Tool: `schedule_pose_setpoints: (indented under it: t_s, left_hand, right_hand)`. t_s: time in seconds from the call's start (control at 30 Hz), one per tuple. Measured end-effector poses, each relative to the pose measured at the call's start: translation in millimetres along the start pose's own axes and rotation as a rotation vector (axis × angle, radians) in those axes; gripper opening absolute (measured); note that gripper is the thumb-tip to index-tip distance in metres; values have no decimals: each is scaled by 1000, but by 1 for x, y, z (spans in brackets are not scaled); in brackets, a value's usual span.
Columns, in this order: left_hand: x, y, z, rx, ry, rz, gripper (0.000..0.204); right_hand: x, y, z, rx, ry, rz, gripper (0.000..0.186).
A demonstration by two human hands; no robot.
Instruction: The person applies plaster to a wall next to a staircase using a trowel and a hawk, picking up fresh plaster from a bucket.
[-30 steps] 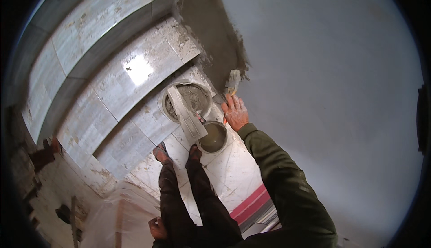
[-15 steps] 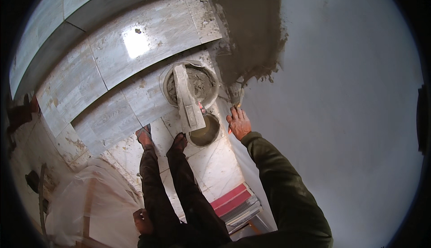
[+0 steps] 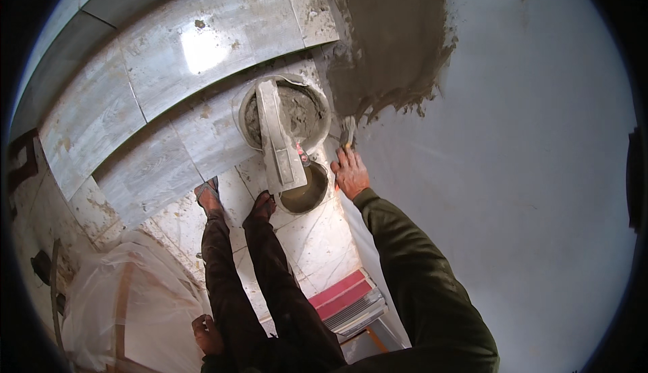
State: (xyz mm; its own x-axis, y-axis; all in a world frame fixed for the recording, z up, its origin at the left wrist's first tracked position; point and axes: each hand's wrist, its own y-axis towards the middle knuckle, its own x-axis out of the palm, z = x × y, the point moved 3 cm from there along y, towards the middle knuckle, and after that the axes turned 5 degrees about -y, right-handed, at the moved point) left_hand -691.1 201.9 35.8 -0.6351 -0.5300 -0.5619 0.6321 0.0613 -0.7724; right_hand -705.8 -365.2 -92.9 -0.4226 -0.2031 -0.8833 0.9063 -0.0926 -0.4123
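Note:
My right hand (image 3: 351, 173) is closed around the handle of a brush (image 3: 348, 130), low against the wall. The bristles touch the wall near the lower edge of a wet grey-brown mortar patch (image 3: 395, 42); a bit of orange shows below my fingers. Down by my left thigh hangs my left hand (image 3: 208, 334), its fingers curled with nothing visible in them. Left of the right hand stands a bucket (image 3: 241, 120) of grey mortar. A long, mortar-smeared plastering float (image 3: 275, 137) with a red-and-black part lies across it. A smaller bucket (image 3: 324, 197) of murky liquid sits just below.
Wood-look tiled steps (image 3: 229, 42) rise at upper left, spotted with mortar. The pale wall (image 3: 526, 170) fills the right side. A stack of boxes or tiles (image 3: 347, 299) with red on top stands beside my leg, and a plastic-covered object (image 3: 128, 299) is at lower left.
The view has shifted slightly. My right hand and the brush appear a little farther up and left in the picture. My left hand still hangs by the thigh.

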Motion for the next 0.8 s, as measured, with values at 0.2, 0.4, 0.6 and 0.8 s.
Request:
schedule_pose_setpoints:
  t_s: [0.2, 0.4, 0.6, 0.8]
  left_hand:
    - [4, 6, -15, 58, 28, 1, 27]
    - [0, 6, 0, 2, -8, -26, 30]
    - [0, -1, 3, 17, 26, -3, 32]
    - [-5, 0, -2, 120, 60, -3, 32]
  right_hand:
    - [45, -12, 4, -45, -53, -204, 26]
    - [46, -25, -12, 45, 39, -187, 26]
    - [39, -82, -63, 266, 470, -97, 20]
    - [134, -88, -124, 609, 1066, 93, 22]
